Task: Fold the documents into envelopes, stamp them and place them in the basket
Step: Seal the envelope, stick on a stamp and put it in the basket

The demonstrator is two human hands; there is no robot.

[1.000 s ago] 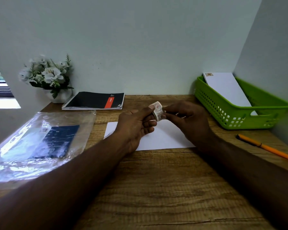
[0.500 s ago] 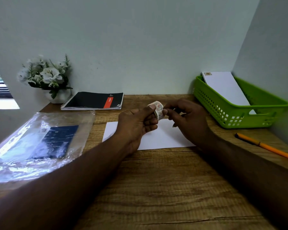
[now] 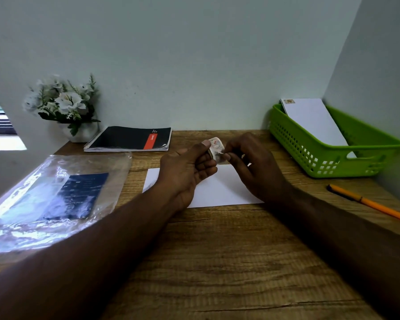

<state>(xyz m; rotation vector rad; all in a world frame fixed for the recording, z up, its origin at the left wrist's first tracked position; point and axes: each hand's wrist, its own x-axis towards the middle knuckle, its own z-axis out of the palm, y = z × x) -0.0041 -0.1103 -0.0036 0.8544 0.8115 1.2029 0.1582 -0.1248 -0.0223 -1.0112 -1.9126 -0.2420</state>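
— What lay along the left of the counter (image 3: 217,262)?

— At the far left corner stood a white pot of pale flowers (image 3: 64,105). Nearer, a clear plastic sleeve (image 3: 53,197) lay flat with a dark blue sheet inside it. Just right of the flowers, against the far wall, was a black spiral notebook (image 3: 129,139) with a red stripe.

— And in the middle?

— A white envelope (image 3: 219,189) lay flat on the wood. Above it both hands met. The left hand (image 3: 186,168) pinched a small strip of stamps (image 3: 216,150) between thumb and curled fingers, and the right hand (image 3: 252,165) nipped the strip's right edge with its fingertips. The strip was held clear of the envelope, not touching it.

— What was to the right?

— A green perforated basket (image 3: 321,162) sat in the far right corner. One stamped envelope (image 3: 312,121) leaned inside it, its stamp at the upper left corner. Nearer, well apart from the basket, an orange pencil (image 3: 372,205) lay aslant on the counter.
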